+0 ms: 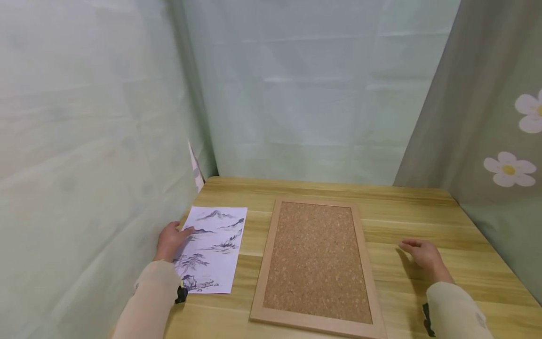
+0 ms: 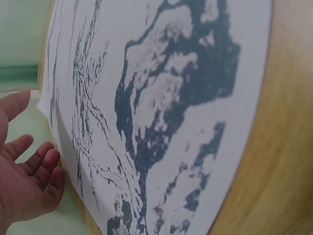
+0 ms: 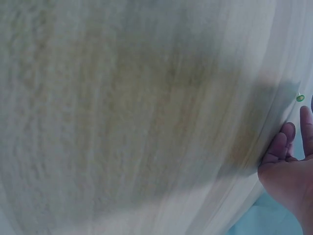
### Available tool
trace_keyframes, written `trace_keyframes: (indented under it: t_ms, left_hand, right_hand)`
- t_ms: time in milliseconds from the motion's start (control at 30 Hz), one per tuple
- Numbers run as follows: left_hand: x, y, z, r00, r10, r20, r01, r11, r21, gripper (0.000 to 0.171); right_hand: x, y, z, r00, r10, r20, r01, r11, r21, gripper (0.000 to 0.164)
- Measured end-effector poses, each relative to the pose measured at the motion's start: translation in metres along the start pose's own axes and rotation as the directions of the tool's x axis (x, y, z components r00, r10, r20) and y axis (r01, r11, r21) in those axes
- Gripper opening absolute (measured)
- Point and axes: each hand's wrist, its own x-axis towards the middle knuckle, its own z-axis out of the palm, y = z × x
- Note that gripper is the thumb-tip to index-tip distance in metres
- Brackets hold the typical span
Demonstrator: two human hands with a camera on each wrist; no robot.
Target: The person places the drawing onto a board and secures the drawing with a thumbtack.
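A white sheet of paper (image 1: pixel 213 252) printed with a black ink landscape of mountains and trees lies at the left of the table. My left hand (image 1: pixel 171 240) is at its left edge, the thumb overlapping the print. In the left wrist view the left hand (image 2: pixel 32 171) has its thumb apart from the loosely bent fingers, beside a slightly raised edge of the sheet. Over the right of the table, my right hand (image 1: pixel 423 256) pinches thumb and finger together. At those fingertips the right wrist view shows a small green thumbtack (image 3: pixel 300 98), point up.
A cork board (image 1: pixel 317 261) in a light wooden frame lies flat between my hands. The wooden table (image 1: pixel 423 207) is enclosed by pale green curtains (image 1: pixel 313 103) at the back and sides, with white flowers on the right one.
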Motion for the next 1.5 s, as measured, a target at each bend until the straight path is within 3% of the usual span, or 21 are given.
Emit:
trace_keyframes:
  t_ms: [233,467,633,933,1200,1500]
  left_hand:
    - [0.004,0.0,0.003,1.0,-0.024,0.002,0.024,0.998,-0.051,0.072]
    - [0.002,-0.001,0.001,1.0,-0.007,-0.006,0.006,0.997,-0.076,0.069]
    - [0.0,-0.005,0.002,0.999,-0.033,-0.003,0.033,0.998,-0.058,0.063]
    - [0.0,-0.011,0.009,0.996,-0.01,-0.092,0.008,1.0,-0.015,0.054]
    - [-0.001,-0.017,0.012,0.99,0.029,-0.138,-0.03,1.0,-0.008,0.044]
    - [0.0,-0.016,0.013,0.984,0.039,-0.172,-0.04,0.999,-0.002,0.035]
  right_hand:
    - [0.002,0.006,0.004,0.999,0.023,-0.029,-0.021,0.997,0.076,0.059]
    - [0.001,0.005,0.008,0.997,0.01,-0.075,-0.008,1.0,0.027,0.054]
    - [0.003,0.007,0.01,0.997,0.017,-0.074,-0.016,1.0,0.021,0.054]
    - [0.006,0.011,0.014,0.992,0.048,-0.115,-0.042,0.998,0.052,0.051]
    - [0.004,0.009,0.017,0.987,-0.012,-0.161,0.006,0.999,-0.036,0.043]
    - [0.001,0.003,0.019,0.979,-0.022,-0.203,0.002,0.995,-0.095,0.037]
